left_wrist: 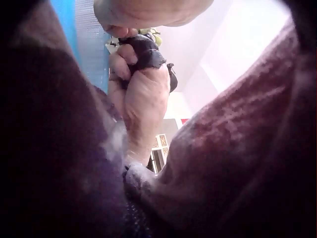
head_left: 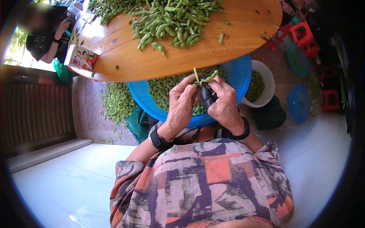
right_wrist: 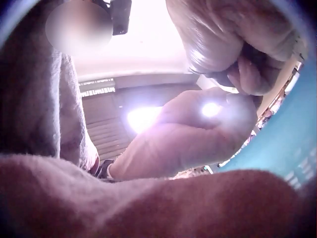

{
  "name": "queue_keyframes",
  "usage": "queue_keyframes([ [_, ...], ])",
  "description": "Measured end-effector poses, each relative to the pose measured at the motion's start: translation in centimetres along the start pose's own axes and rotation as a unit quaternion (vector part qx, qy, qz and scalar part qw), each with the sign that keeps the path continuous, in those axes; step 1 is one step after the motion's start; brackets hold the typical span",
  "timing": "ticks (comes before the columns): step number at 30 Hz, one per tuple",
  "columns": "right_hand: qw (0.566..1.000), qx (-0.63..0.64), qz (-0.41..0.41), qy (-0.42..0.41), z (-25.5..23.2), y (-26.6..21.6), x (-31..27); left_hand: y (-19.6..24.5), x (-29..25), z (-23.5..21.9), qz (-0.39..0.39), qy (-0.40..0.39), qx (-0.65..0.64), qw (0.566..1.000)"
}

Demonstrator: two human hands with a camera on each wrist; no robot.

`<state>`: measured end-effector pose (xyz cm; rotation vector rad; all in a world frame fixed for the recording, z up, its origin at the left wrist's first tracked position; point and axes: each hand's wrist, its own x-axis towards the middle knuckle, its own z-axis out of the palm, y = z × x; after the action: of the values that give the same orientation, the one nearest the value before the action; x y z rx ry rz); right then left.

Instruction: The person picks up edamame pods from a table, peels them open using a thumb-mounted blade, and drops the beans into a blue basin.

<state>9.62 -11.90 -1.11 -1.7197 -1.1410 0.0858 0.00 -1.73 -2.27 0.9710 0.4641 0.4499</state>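
Patterned shirt (head_left: 201, 178), left hand (head_left: 181, 102) and right hand (head_left: 225, 100) pinching pods (head_left: 210, 76); basin (head_left: 246, 76) below

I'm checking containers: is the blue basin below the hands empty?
Not empty: green beans lie across the blue basin; the table hides part, so fullness I cannot tell.

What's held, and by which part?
Green pods, near the ends where they converge, between the left hand and right hand; exact finger contact is hidden.

Home-like room, exact kind unclear; wooden counter (head_left: 247, 34) heaped with edamame pods (head_left: 171, 21); blue plastic basin (head_left: 246, 74); white bucket (head_left: 270, 81); red plastic stools (head_left: 330, 100); speckled floor (head_left: 84, 110) with strewn pods (head_left: 118, 100).
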Motion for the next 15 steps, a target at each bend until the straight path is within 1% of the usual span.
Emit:
queue_keyframes([
  [3, 1.000, 0.005, 0.005, -0.001, 0.0, 0.0, 0.2, -0.1, 0.2, -0.1, 0.001, -0.017, -0.019, 1.000],
  [5, 1.000, -0.008, -0.009, 0.007, 0.0, -0.2, 0.1, 0.1, 0.2, 0.2, 0.003, 0.008, 0.010, 1.000],
  [9, 1.000, -0.012, -0.006, -0.002, 0.2, 0.3, 0.1, 0.0, 0.3, 0.0, 0.020, 0.009, 0.026, 0.999],
  [11, 0.999, 0.046, 0.019, 0.000, 0.0, 0.9, 0.3, 0.4, 0.2, -0.4, 0.001, -0.005, 0.056, 0.998],
  [12, 0.999, 0.046, 0.016, 0.001, -0.4, 0.8, 0.4, 0.6, 0.1, -0.5, 0.004, -0.006, 0.056, 0.998],
  [13, 0.982, 0.138, 0.128, -0.030, -1.2, 0.3, 0.5, 0.8, 0.0, -0.6, -0.009, -0.007, 0.055, 0.998],
  [14, 0.942, 0.228, 0.238, -0.060, -1.9, 0.0, 0.6, 1.0, 0.0, -0.7, -0.023, -0.008, 0.055, 0.998],
  [15, 0.918, 0.272, 0.277, -0.078, -2.6, -0.3, 0.7, 1.5, 0.0, -1.3, -0.022, -0.032, 0.089, 0.995],
])
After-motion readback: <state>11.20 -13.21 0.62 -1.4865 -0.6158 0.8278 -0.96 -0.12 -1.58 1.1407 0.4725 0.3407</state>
